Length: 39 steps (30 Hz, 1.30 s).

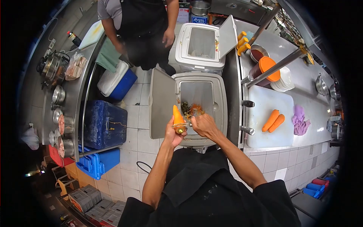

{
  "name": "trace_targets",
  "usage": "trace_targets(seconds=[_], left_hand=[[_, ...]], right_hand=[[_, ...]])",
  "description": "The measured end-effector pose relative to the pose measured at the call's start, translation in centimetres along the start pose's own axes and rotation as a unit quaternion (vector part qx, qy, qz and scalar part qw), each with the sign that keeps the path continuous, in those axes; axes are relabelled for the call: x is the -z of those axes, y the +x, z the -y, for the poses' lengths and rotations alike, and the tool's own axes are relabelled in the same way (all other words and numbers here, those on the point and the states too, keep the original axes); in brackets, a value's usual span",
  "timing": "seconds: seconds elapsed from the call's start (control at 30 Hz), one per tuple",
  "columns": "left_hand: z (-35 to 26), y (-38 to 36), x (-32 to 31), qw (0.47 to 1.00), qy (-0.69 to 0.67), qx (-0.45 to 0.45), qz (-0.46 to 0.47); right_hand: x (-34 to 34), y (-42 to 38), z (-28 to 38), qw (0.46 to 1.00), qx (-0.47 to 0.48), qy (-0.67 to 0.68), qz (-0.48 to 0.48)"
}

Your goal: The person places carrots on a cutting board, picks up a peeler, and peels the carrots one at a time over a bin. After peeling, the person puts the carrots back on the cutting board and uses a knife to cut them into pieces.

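My left hand (pixel 174 137) is closed around the thick end of an orange carrot (pixel 177 115), its tip pointing away from me. My right hand (pixel 204 125) is closed on what looks like a peeler (pixel 189 124), mostly hidden by the fingers, reaching across to the carrot. Both hands are over the near edge of a grey bin (pixel 221 100) whose lid (pixel 160 109) is swung open to the left. Orange and dark peelings (pixel 194 109) lie inside it. Two more carrots (pixel 273 121) rest on a white cutting board (pixel 255 104) to the right.
A person in a black apron (pixel 145 30) stands ahead on the left. Behind the grey bin is a white bin (pixel 179 53). A purple cloth (pixel 300 121) and an orange-lidded container (pixel 269 64) are on the right counter. Blue coolers (pixel 106 125) sit under the left shelf.
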State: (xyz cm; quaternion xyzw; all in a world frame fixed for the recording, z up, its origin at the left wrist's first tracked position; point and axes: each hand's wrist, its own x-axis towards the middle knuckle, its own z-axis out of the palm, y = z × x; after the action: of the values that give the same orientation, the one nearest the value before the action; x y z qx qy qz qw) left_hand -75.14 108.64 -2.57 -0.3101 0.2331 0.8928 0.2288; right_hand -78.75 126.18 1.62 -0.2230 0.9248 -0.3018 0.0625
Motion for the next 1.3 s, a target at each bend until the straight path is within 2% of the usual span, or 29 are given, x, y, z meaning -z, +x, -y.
trace_targets(seconds=[0.2,0.37,0.57,0.63,0.67,0.73,0.8,0.87,0.93,1.07,1.13,1.17,1.23,1.27,1.3], left_hand=[[0.4,1.2,-1.2,0.997,0.042,-0.016,0.057],[1.0,1.7,-2.5,0.997,0.049,0.009,0.052],[0.6,1.1,-2.4,0.992,0.1,0.026,0.067],[0.3,0.1,-2.4,0.987,0.132,0.033,0.082],[0.4,-0.4,-2.3,0.984,0.137,0.047,0.1],[0.5,-1.2,-2.6,0.98,0.145,0.063,0.118],[0.8,-2.2,-3.0,0.973,0.136,0.094,0.16],[1.2,-2.7,-3.4,0.977,0.144,0.078,0.134],[1.5,-2.8,-3.3,0.99,0.112,0.067,0.061],[2.1,-0.6,-0.6,0.987,0.064,0.103,0.101],[2.4,0.1,-0.5,0.99,0.05,0.106,0.076],[2.7,0.6,-0.5,0.99,0.05,0.107,0.076],[3.4,1.3,-0.8,0.995,0.063,0.078,0.002],[3.6,1.4,-0.8,0.995,0.063,0.08,0.003],[3.8,1.4,-0.9,0.995,0.063,0.076,-0.009]], right_hand=[[1.1,-0.8,-0.3,0.999,-0.006,-0.004,-0.049],[0.5,-1.2,-2.3,0.997,-0.043,-0.012,-0.069],[-0.9,-0.3,-3.8,0.991,-0.077,0.078,-0.076],[-1.8,1.2,-6.4,0.99,-0.142,-0.013,-0.021],[-1.6,1.7,-7.3,0.99,-0.142,-0.011,-0.022],[-0.5,2.4,-8.4,0.963,-0.261,-0.053,0.036],[-0.8,1.9,-10.5,0.958,-0.275,-0.067,0.04],[-0.8,1.5,-12.2,0.954,-0.284,-0.084,0.044],[-0.6,0.8,-12.2,0.94,-0.333,-0.069,0.011],[2.5,-1.1,-7.2,0.954,-0.293,-0.067,-0.006],[3.2,-2.4,-3.8,0.975,-0.218,-0.046,-0.018],[3.1,-3.2,-2.5,0.974,-0.22,-0.046,-0.018],[2.7,-4.7,-0.7,0.983,-0.175,-0.038,-0.031],[2.3,-5.2,-0.4,0.983,-0.177,-0.04,-0.031],[2.2,-5.6,0.0,0.988,-0.139,-0.063,-0.036]])
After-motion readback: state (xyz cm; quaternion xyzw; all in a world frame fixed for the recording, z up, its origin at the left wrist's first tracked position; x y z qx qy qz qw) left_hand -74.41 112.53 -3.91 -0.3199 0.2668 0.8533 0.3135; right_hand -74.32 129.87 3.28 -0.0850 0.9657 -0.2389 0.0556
